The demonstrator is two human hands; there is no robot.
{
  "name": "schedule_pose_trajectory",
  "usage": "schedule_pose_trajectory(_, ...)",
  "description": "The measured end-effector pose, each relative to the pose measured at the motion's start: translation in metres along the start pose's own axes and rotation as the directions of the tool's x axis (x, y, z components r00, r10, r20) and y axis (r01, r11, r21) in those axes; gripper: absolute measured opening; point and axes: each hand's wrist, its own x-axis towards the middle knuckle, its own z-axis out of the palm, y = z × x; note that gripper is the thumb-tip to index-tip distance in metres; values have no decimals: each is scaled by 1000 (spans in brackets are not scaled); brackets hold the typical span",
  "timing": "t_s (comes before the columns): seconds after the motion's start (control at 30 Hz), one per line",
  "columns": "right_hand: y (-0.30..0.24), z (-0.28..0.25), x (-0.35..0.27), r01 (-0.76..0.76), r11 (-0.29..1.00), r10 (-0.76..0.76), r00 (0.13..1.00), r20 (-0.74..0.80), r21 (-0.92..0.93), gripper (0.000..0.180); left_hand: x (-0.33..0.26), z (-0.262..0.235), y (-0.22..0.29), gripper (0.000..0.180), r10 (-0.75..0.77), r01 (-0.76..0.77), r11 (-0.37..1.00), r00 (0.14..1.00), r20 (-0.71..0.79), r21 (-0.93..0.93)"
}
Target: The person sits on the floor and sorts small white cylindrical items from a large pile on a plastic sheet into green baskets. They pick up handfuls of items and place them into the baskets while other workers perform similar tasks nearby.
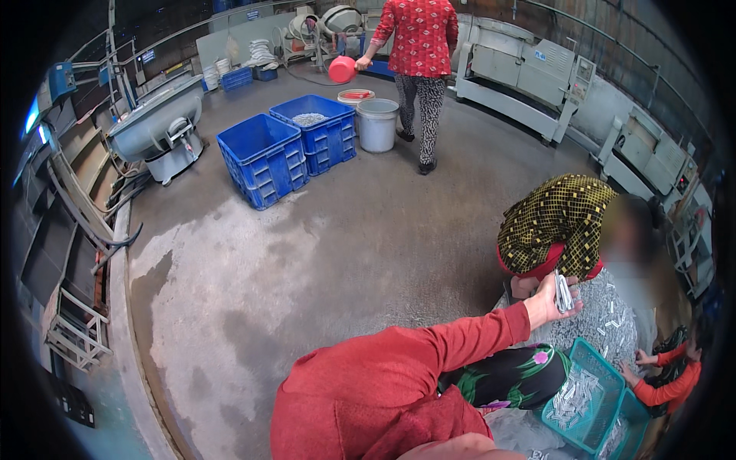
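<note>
My left hand (543, 302), at the end of a red sleeve reaching to the right, is closed around a small bundle of slim silver metal pieces (563, 294). It is held up above the near side of a broad heap of similar pieces (606, 310). Below the hand, beside my flower-patterned trouser leg, lies a teal plastic basket (586, 360) partly filled with these pieces. A second teal basket (635, 422) adjoins it and holds some too. My right hand is not visible.
A person in a yellow-and-black patterned top (556, 222) bends over the heap; another's orange-red sleeves (675, 387) reach in at right. Behind stand blue crates (264, 161), a grey bucket (377, 126), machines (521, 69) and a walking person carrying a red scoop (342, 70).
</note>
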Motion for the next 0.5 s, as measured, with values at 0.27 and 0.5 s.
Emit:
schedule_pose_trajectory(0.27, -2, -20, 16, 17, 1000, -17, 999, -31, -23, 55, -1, -6, -8, 42, 0, 4, 999, 998, -71, 54)
schedule_pose_trajectory(0.5, 6, -23, 16, 5, 1000, -5, 999, -48, 7, 56, -7, 0, -12, 42, 7, -4, 998, 999, -53, 67)
